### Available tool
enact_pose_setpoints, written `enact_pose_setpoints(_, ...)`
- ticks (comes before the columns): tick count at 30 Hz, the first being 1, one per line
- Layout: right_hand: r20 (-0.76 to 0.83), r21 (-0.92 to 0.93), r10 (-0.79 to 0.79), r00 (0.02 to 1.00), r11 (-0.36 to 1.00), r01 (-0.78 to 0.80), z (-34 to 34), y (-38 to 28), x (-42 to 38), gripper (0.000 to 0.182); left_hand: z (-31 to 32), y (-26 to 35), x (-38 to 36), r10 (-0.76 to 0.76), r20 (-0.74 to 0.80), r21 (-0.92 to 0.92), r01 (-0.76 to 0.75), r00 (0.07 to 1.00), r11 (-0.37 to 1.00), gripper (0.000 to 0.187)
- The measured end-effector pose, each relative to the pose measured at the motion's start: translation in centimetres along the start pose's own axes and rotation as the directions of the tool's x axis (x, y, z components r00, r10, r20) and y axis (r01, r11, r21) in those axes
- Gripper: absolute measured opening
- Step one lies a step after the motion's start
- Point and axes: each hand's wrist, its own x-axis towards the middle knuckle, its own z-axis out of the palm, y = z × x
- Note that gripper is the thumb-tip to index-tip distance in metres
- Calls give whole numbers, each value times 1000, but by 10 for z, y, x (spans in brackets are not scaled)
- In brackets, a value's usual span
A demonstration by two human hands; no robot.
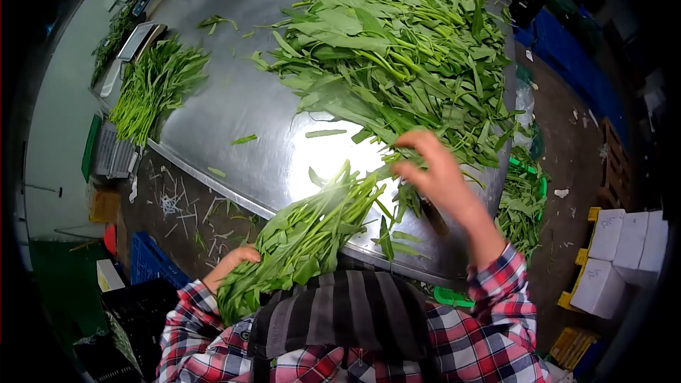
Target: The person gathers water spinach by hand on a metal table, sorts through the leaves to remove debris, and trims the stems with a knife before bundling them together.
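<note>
My left hand (233,264) is wrapped around the leafy end of a bunch of water spinach (301,230), held against my front at the table's near edge. The cut stems point up and right, over the table. Just beyond the stem ends is my right hand (433,174), its thumb and fingers curved and apart, with no stem visible between them. Below it lies a dark brown object (434,218), partly hidden by the wrist, of a kind I cannot make out. A large heap of loose water spinach (404,50) covers the table's far right part.
The metal table (234,99) has scattered leaf scraps. A second bunch of greens (152,89) rests at its left edge, near a scale (136,41). A green crate (454,298) stands below the right edge, white boxes (617,245) farther right, a blue crate (152,262) lower left.
</note>
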Motion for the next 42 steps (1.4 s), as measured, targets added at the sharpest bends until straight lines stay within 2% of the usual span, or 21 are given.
enact_pose_setpoints(1, 15, -3, 79, 997, 997, -79, 16, -8, -7, 45, -2, -6, 1, 33, 7, -24, -33, 999, 999, 75)
enact_pose_setpoints(2, 10, -113, 62, 998, 992, -60, 27, -17, -10, 54, -2, -11, 1, 61, 14, -41, -60, 998, 997, 75)
enact_pose_setpoints(3, 19, -200, 41, 999, 979, -36, 37, -25, -10, 50, -3, -14, 3, 85, 19, -54, -84, 996, 995, 75)
enact_pose_setpoints(8, 39, 77, -176, 984, 982, 173, 49, -24, 10, 28, 2, -25, 9, 163, 33, -68, -160, 986, 985, 74)
enact_pose_setpoints(12, -141, 207, -117, 983, 968, 144, 60, -8, 20, 22, 5, -29, 8, 194, 32, -73, -191, 980, 979, 74)
enact_pose_setpoints(14, -297, 599, 223, 928, 801, -1, 54, -6, 29, 20, 7, -30, 7, 209, 34, -70, -207, 977, 976, 74)
enact_pose_setpoints(15, -247, 622, 277, 929, 780, -67, 53, 2, 25, 23, 7, -31, 7, 215, 35, -67, -212, 976, 975, 74)
enact_pose_setpoints(17, -142, 654, 379, 915, 730, -201, 52, 15, 17, 27, 8, -31, 7, 221, 31, -70, -218, 975, 973, 74)
enact_pose_setpoints(19, 218, 541, 619, 754, 567, -621, 56, 0, -3, 32, 9, -32, 7, 228, 30, -73, -226, 973, 971, 73)
enact_pose_setpoints(20, 273, 627, 524, 807, 539, -562, 70, -3, -14, 36, 9, -32, 8, 231, 31, -74, -228, 972, 971, 73)
enact_pose_setpoints(24, 302, 574, 424, 854, 634, -518, 119, -33, -14, 52, 11, -32, 8, 234, 27, -70, -232, 972, 970, 73)
enact_pose_setpoints(26, 417, 605, 358, 835, 576, -549, 113, -24, -6, 43, 13, -29, 8, 238, 31, -62, -236, 971, 970, 73)
enact_pose_setpoints(27, 487, 492, 377, 788, 627, -604, 101, -18, -2, 37, 14, -29, 7, 239, 30, -59, -237, 971, 970, 73)
enact_pose_setpoints(29, 455, 353, 447, 770, 704, -617, 76, -22, 2, 30, 15, -27, 5, 240, 29, -51, -239, 970, 970, 73)
enact_pose_setpoints(30, 345, 286, 257, 902, 887, -362, 74, -14, 5, 32, 14, -27, 5, 246, 30, -44, -245, 969, 969, 72)
enact_pose_setpoints(33, 615, 225, 272, 740, 839, -495, 40, -19, 1, 37, 16, -23, 2, 244, 36, -29, -243, 969, 970, 72)
enact_pose_setpoints(34, 620, 223, 226, 751, 867, -445, 37, -18, -2, 44, 17, -21, 3, 242, 37, -25, -241, 970, 970, 72)
enact_pose_setpoints(37, 769, 29, 273, 577, 888, -458, 24, -30, -2, 47, 20, -17, 1, 238, 41, -5, -238, 970, 971, 72)
enact_pose_setpoints(38, 808, 94, 209, 552, 878, -470, 28, -24, -3, 47, 20, -16, 1, 235, 38, -4, -235, 971, 972, 72)
enact_pose_setpoints(41, 780, 161, 166, 603, 878, -450, 8, -29, -10, 37, 21, -14, -3, 229, 43, 6, -229, 973, 973, 72)
enact_pose_setpoints(42, 805, 177, 88, 587, 909, -379, 10, -14, -17, 31, 21, -13, -4, 228, 41, 14, -229, 973, 973, 71)
